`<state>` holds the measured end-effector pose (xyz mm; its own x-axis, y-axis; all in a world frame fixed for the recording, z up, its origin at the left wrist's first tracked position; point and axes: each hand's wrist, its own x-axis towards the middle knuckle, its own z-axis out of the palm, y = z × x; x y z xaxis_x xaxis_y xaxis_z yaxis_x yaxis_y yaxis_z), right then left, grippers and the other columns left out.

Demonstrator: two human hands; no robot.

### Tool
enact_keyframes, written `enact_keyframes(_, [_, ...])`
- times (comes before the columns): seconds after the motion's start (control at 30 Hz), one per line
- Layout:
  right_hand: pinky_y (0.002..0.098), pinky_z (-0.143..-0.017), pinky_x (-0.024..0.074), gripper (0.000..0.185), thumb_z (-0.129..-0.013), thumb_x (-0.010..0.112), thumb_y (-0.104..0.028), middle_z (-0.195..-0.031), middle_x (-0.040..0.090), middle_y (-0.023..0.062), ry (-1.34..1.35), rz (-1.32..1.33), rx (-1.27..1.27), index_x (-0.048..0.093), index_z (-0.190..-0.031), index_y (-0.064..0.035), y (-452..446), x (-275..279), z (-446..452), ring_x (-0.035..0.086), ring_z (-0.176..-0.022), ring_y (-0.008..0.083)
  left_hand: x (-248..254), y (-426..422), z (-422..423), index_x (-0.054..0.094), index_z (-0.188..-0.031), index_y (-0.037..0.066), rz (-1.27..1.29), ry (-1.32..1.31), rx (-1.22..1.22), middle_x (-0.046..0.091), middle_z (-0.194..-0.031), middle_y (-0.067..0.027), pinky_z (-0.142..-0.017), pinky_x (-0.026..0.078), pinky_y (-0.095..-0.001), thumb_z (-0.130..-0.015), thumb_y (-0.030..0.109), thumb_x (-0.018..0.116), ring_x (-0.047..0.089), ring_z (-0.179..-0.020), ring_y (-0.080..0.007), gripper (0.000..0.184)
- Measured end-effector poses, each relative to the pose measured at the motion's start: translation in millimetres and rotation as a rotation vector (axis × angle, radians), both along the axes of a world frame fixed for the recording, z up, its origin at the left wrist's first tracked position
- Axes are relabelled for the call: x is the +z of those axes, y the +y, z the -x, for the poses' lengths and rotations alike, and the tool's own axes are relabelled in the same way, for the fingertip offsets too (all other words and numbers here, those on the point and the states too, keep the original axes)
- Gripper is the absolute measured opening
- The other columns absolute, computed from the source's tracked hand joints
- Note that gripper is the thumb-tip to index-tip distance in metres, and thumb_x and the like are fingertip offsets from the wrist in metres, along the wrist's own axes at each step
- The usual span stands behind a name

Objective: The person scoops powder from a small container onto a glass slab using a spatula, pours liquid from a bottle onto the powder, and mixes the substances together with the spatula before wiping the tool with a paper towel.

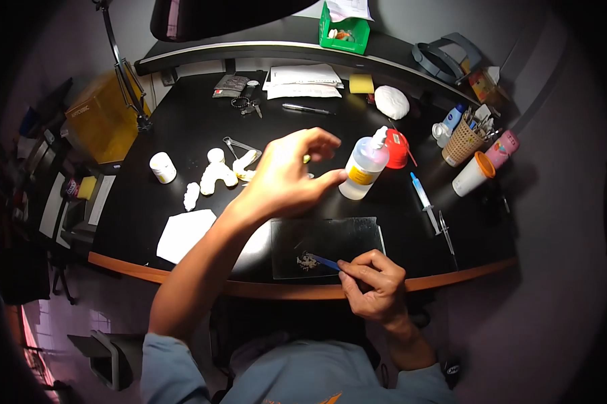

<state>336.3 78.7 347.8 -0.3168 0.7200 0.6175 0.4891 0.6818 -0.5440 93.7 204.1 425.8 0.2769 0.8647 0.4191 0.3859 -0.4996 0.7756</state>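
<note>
My left hand (287, 172) reaches over the table with thumb and fingers apart. Its thumb tip is beside a clear squeeze bottle (361, 168) with a white nozzle and yellow label; whether they touch I cannot tell. My right hand (374, 286) grips a thin blue spatula-like tool (327, 262). The tool's tip meets a small pile of pale crumbs (307, 261) on a dark glass slab (354, 236) at the table's front edge. Left of my left hand are white dental casts (217, 176), partly hidden behind it, and a white lidded jar (162, 167).
A white sheet (182, 234) lies under my left forearm. Right of the bottle are a red round container (397, 149), a syringe (422, 198) and tweezers (446, 236). Farther right stand a tool basket (461, 146) and a white cup (472, 176). Papers (303, 82) lie at the back.
</note>
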Motion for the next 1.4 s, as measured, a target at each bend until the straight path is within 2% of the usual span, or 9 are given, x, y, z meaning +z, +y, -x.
enact_keyframes(0.13, [0.0301, -0.055, 0.0573, 0.02, -0.087, 0.086, -0.001, -0.086, 0.073, 0.0074, 0.002, -0.013, -0.002, 0.088, -0.107, -0.0022, 1.5, -6.2, 2.5, 0.072, -0.064, 0.0174, -8.3, 54.6, -36.7, 0.066, -0.15, 0.006, -0.012, -0.042, -0.08, 0.076, -0.137, -0.0173, -0.106, 0.056, -0.0441, -0.084, 0.049, 0.098, 0.07, -0.132, -0.0287, 0.085])
enact_keyframes(0.3, [0.0305, -0.053, 0.0572, 0.021, -0.088, 0.086, -0.002, -0.087, 0.072, 0.0064, -0.013, -0.001, -0.023, 0.087, -0.108, -0.003, -0.8, -7.7, 2.2, 0.071, -0.061, 0.0165, -3.1, 75.4, -58.4, 0.07, -0.144, 0.0, 0.074, -0.198, -0.416, 0.077, -0.134, -0.0176, -0.117, 0.052, -0.0481, -0.112, 0.04, 0.072, 0.07, -0.132, -0.0245, 0.052])
enact_keyframes(0.4, [0.0308, -0.053, 0.0574, 0.021, -0.088, 0.085, -0.002, -0.087, 0.072, 0.006, -0.026, 0.012, -0.041, 0.087, -0.109, -0.0034, -2.7, -7.3, 2.7, 0.071, -0.061, 0.0166, -9.8, 75.5, -65.5, 0.071, -0.139, -0.002, 0.064, -0.184, -0.353, 0.079, -0.126, -0.0142, -0.113, 0.055, -0.0439, -0.114, 0.041, 0.07, 0.072, -0.127, -0.0206, 0.05])
enact_keyframes(0.57, [0.0306, -0.053, 0.0576, 0.021, -0.088, 0.086, -0.003, -0.088, 0.072, 0.0055, -0.033, 0.003, -0.048, 0.087, -0.109, -0.0038, -2.1, -5.7, 4.5, 0.071, -0.061, 0.0164, -9.9, 72.2, -75.1, 0.058, -0.114, 0.004, 0.077, -0.253, -0.284, 0.08, -0.108, -0.0089, -0.104, 0.057, -0.0385, -0.108, 0.028, 0.081, 0.075, -0.108, -0.017, 0.034])
enact_keyframes(0.93, [0.0304, -0.051, 0.0561, 0.021, -0.088, 0.087, -0.004, -0.086, 0.071, 0.0047, -0.037, -0.002, -0.056, 0.087, -0.109, -0.0042, -2.1, -5.0, 5.2, 0.07, -0.06, 0.0157, -1.1, 76.9, -73.7, 0.075, -0.108, 0.001, -0.057, -0.155, -0.203, 0.082, -0.116, -0.0144, -0.109, 0.056, -0.0453, -0.098, 0.033, 0.09, 0.075, -0.113, -0.025, 0.037])
enact_keyframes(1.1, [0.0306, -0.051, 0.0558, 0.021, -0.088, 0.087, -0.003, -0.086, 0.071, 0.0047, -0.036, -0.016, -0.051, 0.087, -0.109, -0.0039, -0.9, -6.4, 5.1, 0.07, -0.06, 0.0158, 10.9, 77.6, -78.4, 0.076, -0.094, 0.005, -0.254, -0.21, 0.007, 0.077, -0.107, -0.0066, -0.096, 0.056, -0.0392, -0.091, 0.037, 0.096, 0.07, -0.106, -0.0204, 0.038])
enact_keyframes(1.23, [0.0309, -0.051, 0.0563, 0.02, -0.089, 0.086, -0.003, -0.086, 0.071, 0.0047, -0.033, 0.009, -0.056, 0.087, -0.108, -0.0038, -2.7, -3.7, 5.2, 0.07, -0.06, 0.0161, 13.4, 67.7, -52.8, 0.081, -0.102, 0.005, -0.309, -0.139, 0.181, 0.058, -0.081, 0.0025, -0.065, 0.044, -0.0292, -0.098, 0.034, 0.09, 0.051, -0.075, -0.0073, 0.031])
enact_keyframes(1.27, [0.031, -0.051, 0.0564, 0.02, -0.089, 0.086, -0.003, -0.086, 0.071, 0.0047, -0.031, 0.009, -0.056, 0.087, -0.108, -0.0038, -3.2, -3.3, 4.8, 0.07, -0.06, 0.0163, 9.1, 66.5, -43.2, 0.083, -0.1, 0.004, -0.15, -0.128, 0.166, 0.077, -0.089, -0.0119, -0.077, 0.06, -0.0387, -0.092, 0.033, 0.092, 0.071, -0.081, -0.0195, 0.032])
enact_keyframes(1.4, [0.0311, -0.051, 0.0562, 0.02, -0.088, 0.086, -0.004, -0.086, 0.071, 0.0045, -0.022, 0.002, -0.054, 0.087, -0.108, -0.0039, -1.6, -4.1, 4.8, 0.071, -0.06, 0.0168, -5.3, 50.9, -12.2, 0.086, -0.099, 0.001, 0.224, 0.337, 0.05, 0.077, -0.082, -0.0106, -0.071, 0.057, -0.0363, -0.088, 0.028, 0.094, 0.07, -0.075, -0.0171, 0.03])
